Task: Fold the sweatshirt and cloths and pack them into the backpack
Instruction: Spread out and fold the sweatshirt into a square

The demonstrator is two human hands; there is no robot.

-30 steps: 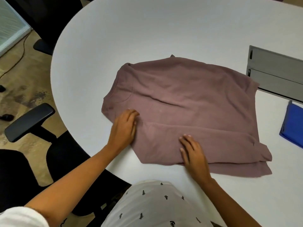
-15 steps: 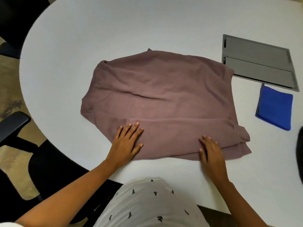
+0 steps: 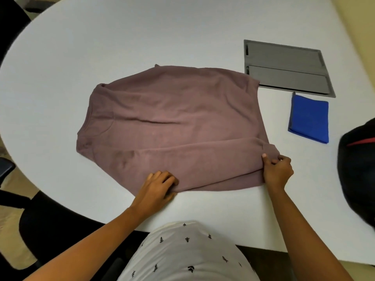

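Gripping the near folded edge of the sweatshirt (image 3: pixel 172 122) with the left hand (image 3: pixel 158 186), fingers curled down into the cloth. Pinching the hem-end corner with the right hand (image 3: pixel 278 171), thumb on top, fingers tucked against the fabric. Spread flat on the table (image 3: pixel 142 37) beyond both hands, with 1 sleeve laid across along the near side, between the 2 hands.

Looks soft, thick and limp, so likely to sag and slide out of shape if lifted by 1 point. Not fragile, and probably light enough for an easy 2-handed lift. Seems grippy enough against the table to stay put while turning a flap over.

Best taken at 2 spread points along 1 edge, as here, pinching through every layer to keep the sleeve from slipping out. Then carry the edge over low and smooth flat with open palms.

To the right of the right hand and a little beyond it: a folded blue cloth (image 3: pixel 309 120), apart from the sweatshirt. Further right, at the frame edge: the black backpack (image 3: pixel 359 169), partly in view, opening not visible. Beyond the blue cloth: a grey panel (image 3: pixel 284 67) set in the table.

Judged mid-fold, with nothing packed yet.
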